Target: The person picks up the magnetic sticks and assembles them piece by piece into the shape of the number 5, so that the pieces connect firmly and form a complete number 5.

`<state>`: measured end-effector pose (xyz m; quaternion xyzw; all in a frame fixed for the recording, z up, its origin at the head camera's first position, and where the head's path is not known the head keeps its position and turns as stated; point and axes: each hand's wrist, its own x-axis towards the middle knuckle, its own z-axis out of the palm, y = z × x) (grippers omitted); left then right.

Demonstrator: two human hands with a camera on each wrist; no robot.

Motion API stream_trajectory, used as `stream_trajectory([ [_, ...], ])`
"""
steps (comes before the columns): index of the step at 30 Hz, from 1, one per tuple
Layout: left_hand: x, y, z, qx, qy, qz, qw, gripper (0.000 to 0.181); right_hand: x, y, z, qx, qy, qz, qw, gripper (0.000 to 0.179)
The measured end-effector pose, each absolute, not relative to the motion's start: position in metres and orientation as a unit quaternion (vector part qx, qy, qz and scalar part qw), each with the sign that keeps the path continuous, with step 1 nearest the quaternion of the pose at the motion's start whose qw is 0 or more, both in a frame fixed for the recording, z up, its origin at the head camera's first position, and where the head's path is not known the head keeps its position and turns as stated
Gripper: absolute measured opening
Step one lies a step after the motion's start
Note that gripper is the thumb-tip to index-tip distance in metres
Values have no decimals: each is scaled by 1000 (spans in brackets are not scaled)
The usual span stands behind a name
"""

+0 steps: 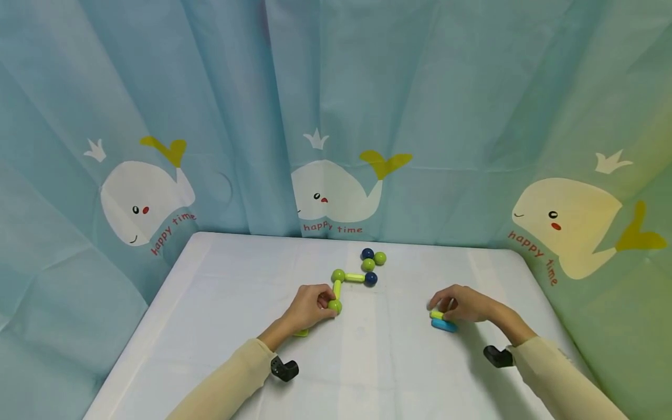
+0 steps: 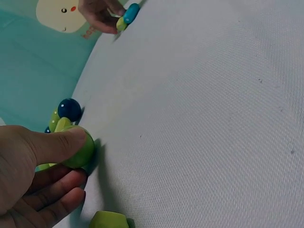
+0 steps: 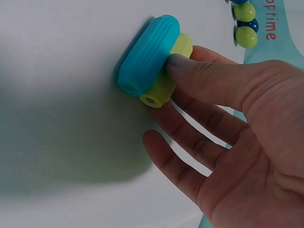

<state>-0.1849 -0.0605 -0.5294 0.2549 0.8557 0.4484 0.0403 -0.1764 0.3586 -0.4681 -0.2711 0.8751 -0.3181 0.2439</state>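
Note:
My left hand (image 1: 310, 306) pinches a green ball (image 2: 81, 151) at the near end of a joined chain. From that ball a light green rod (image 1: 337, 290) runs to a second green ball (image 1: 338, 275). A further light green rod (image 1: 355, 277) leads right from there to a dark blue ball (image 1: 370, 279). On the right, my right hand (image 1: 464, 303) holds a short yellow-green rod (image 3: 161, 90) between thumb and fingers. Right against that rod lies a thicker blue rod (image 3: 148, 56), low over the table.
Behind the chain sit a dark blue ball (image 1: 367, 254) and two green balls, one of them a green ball (image 1: 380, 258) at the right. A yellow-green piece (image 2: 109, 220) lies by my left wrist. A whale-print curtain (image 1: 336, 116) hangs behind the white table (image 1: 236, 262).

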Motion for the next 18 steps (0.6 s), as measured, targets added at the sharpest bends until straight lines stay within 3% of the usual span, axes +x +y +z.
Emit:
stream_trajectory([
  [18,-186,-62,-529,261,855,448,33,25,-175,355,-467,-261,891,-286,236,13],
])
